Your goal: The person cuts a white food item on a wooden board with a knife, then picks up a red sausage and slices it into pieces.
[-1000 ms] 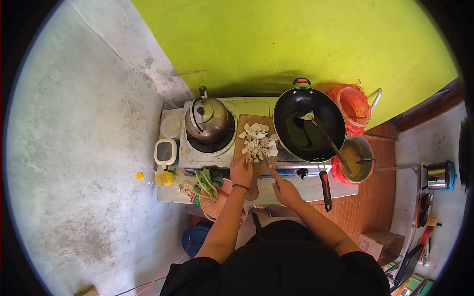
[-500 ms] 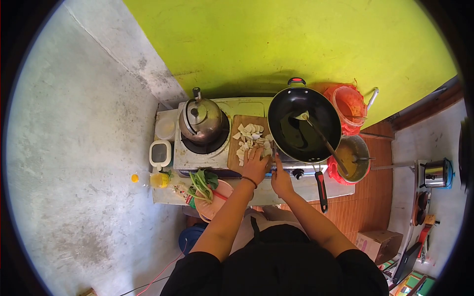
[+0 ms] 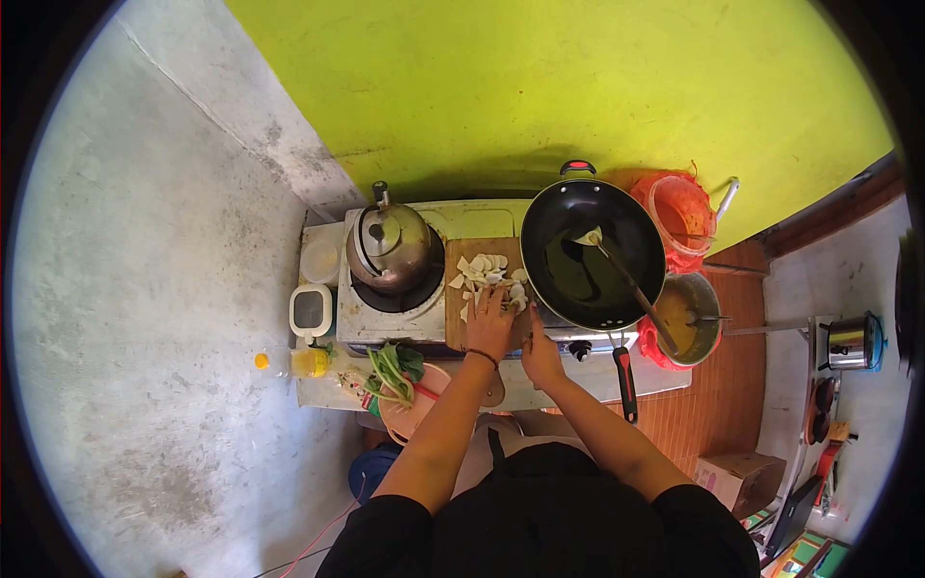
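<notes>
A wooden cutting board [image 3: 457, 323] on the stove top bears a heap of pale, thin slices [image 3: 480, 268]. My left hand [image 3: 489, 326] lies over the lower slices, fingers spread and pointing up the board. Beside it, at the board's right edge, my right hand [image 3: 542, 360] is closed round a knife [image 3: 521, 329], whose handle is hidden in the grip and whose dark blade shows only in part between the hands. A black wok [image 3: 568, 231] with a spatula [image 3: 624, 274] and some oil in it stands just right of the board.
Left of the board, a metal kettle [image 3: 400, 252] sits on a burner. Nearer me are leafy greens [image 3: 390, 374] on a pink round tray [image 3: 405, 416], and a yellow-capped bottle [image 3: 308, 362]. A red-wrapped tub [image 3: 674, 207] and a pot of yellowish mixture [image 3: 682, 323] stand at right.
Both hands have shifted a little left and toward me. The board's rounded near end now shows below my left wrist. The wok and kettle look unmoved apart from a slight view shift.
</notes>
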The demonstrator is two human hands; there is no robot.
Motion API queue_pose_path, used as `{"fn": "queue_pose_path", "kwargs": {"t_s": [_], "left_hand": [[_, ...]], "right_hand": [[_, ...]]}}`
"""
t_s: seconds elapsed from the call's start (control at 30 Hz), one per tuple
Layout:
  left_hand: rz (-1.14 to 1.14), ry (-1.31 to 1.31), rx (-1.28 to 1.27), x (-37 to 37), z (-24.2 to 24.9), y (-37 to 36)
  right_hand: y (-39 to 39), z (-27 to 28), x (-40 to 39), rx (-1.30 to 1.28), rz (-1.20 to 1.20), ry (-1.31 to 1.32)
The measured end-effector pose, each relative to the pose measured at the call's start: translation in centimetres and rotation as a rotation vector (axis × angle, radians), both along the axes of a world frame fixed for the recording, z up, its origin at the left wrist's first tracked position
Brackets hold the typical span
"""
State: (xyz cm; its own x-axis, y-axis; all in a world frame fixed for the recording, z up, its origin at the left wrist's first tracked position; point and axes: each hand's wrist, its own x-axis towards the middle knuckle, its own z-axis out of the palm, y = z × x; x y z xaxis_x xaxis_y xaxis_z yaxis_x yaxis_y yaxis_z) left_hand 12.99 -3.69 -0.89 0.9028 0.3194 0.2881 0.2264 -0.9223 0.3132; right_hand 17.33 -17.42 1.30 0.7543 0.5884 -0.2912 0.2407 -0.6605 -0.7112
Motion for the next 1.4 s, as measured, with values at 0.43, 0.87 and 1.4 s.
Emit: {"fn": "queue_pose_path", "kwargs": {"t_s": [0.43, 0.87, 1.4], "left_hand": [[0.402, 0.048, -0.363, -0.3, 2.6, 1.2], [0.221, 0.015, -0.56, 1.5, 2.0, 4.3], [0.277, -0.193, -0.64, -1.4, 0.2, 5.0]], "right_hand": [[0.1, 0.8, -0.1, -0.042, 0.009, -0.032], [3.1, 0.3, 1.6, -0.006, 0.107, -0.027], [1.1, 1.4, 2.1, 0.004, 0.088, -0.04]]}}
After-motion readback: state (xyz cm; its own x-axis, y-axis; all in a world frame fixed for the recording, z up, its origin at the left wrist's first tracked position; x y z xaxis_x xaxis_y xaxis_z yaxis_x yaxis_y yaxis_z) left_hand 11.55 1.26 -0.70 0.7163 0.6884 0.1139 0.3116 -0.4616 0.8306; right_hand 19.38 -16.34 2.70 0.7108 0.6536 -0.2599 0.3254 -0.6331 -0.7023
